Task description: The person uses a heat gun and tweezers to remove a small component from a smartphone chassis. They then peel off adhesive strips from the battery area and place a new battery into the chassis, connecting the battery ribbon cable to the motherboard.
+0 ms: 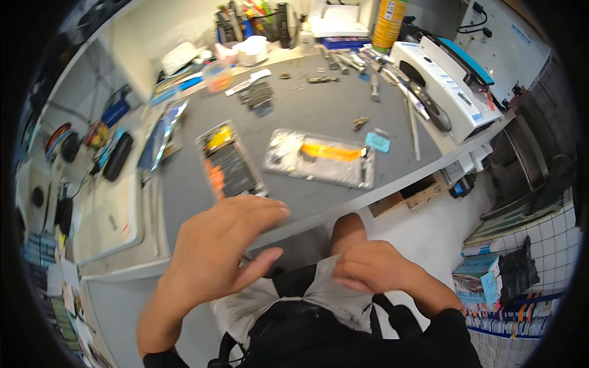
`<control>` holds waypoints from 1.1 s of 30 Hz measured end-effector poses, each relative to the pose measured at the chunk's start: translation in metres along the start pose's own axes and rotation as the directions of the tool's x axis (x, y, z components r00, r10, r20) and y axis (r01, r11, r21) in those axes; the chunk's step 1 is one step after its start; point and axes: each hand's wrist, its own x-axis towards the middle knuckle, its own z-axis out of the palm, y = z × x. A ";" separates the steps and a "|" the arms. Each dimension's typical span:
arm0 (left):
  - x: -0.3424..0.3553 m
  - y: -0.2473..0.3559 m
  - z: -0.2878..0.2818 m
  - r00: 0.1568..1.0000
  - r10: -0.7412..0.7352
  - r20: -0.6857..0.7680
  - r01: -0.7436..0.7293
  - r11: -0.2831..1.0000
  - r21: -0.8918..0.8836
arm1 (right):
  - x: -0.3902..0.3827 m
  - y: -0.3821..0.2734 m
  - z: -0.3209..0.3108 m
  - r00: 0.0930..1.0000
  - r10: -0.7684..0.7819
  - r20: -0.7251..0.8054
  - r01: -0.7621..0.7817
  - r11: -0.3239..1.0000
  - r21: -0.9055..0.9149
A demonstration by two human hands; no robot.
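Note:
My left hand (230,245) hovers over the table's front edge with its thumb and fingers apart, holding nothing. Just beyond its fingertips lies an opened phone (236,168) with a black inside and yellow and orange patches; the hand hides its near end. To the right is a second opened phone (288,153), silvery, with an orange strip along it. Over my lap, my right hand (374,267) is closed with its fingers curled inward; whatever may be inside is hidden. It is apart from the table.
Tweezers and pen-like tools (405,92) lie at the right, by a white machine (442,86). A blue tab (378,141) and small metal parts (361,122) are nearer. A dark metal block (256,93) and clear cup (217,76) stand behind. A pale tray (104,230) is left.

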 end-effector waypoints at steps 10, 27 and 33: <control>0.086 -0.017 0.044 1.000 0.027 0.013 -0.027 0.999 -0.018 | 0.016 0.123 -0.161 0.902 0.067 -0.427 -0.283 0.839 -0.465; 0.108 -0.016 0.073 0.987 -0.078 0.143 0.060 0.991 0.122 | -0.008 0.178 -0.171 0.668 0.106 -0.736 -0.302 0.943 -0.139; 0.118 -0.019 0.092 0.992 -0.026 0.120 0.007 0.987 0.158 | -0.025 0.138 -0.123 0.576 0.273 -0.771 -0.086 0.958 0.275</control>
